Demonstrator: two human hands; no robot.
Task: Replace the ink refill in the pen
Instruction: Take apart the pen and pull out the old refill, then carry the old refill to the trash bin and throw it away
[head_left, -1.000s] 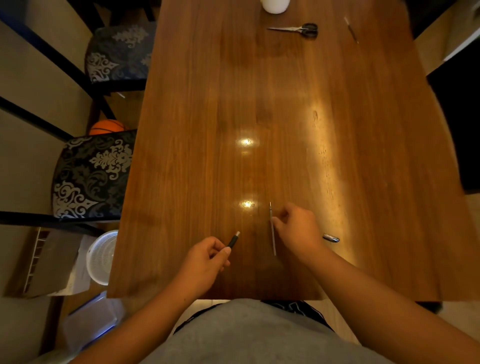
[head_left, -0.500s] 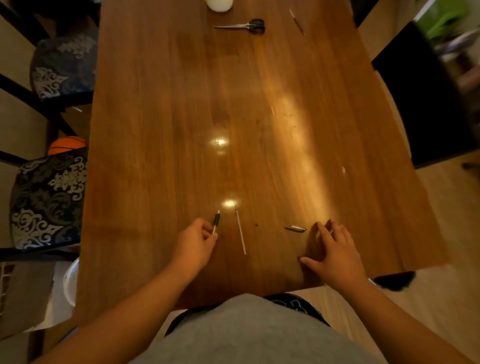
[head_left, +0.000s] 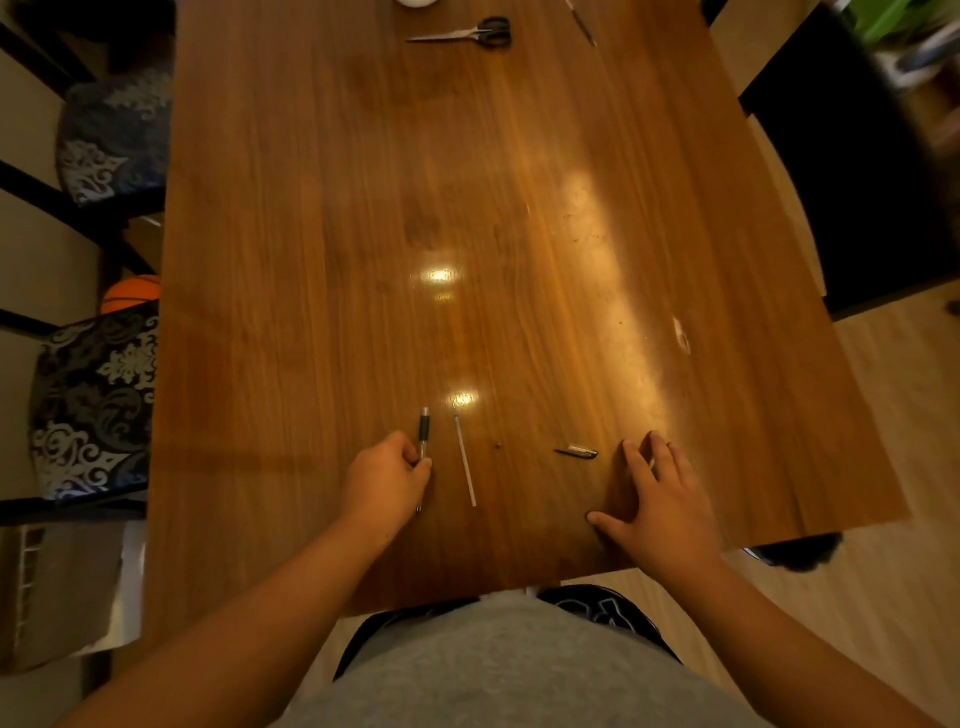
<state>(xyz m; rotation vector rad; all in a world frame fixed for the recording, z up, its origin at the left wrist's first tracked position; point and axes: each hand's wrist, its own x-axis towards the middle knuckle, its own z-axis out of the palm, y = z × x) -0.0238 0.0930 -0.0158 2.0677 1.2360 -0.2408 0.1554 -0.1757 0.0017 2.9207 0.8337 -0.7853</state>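
Head view, looking down on a wooden table (head_left: 519, 182) w/ a person seated at the near edge, both forearms in frame. Left hand (head_left: 387, 480) is curled closed around the pen barrel (head_left: 424, 436); barrel points away from the person, black grip section & silver tip sticking out past the fingers (head_left: 410, 453), rear end just visible below the hand. Can't tell if the barrel rests on the table or is held slightly above it. Just right of the barrel, apart from it, lies the ink refill (head_left: 464, 457), thin & pale, flat on the wood, roughly parallel to the barrel, tilted a bit so its near end sits further right. A tiny dark speck (head_left: 498, 445) sits right of the refill, too small to identify. Further right, a short dark pen piece w/ a silver end (head_left: 576, 452) lies crosswise on the table, near the right hand but not touching. Right hand (head_left: 657, 501) is spread open, fingers splayed, palm down on the table, thumb out toward the person's left; a small pale sliver shows betw. two fingers, can't tell what it is. At the far end: scissors (head_left: 465, 32) w/ black handles, and another thin pen-like stick (head_left: 583, 22) toward the far right corner. Patterned chair cushions (head_left: 96, 405) left of the table, an orange ball (head_left: 132, 293) on the floor betw. them.
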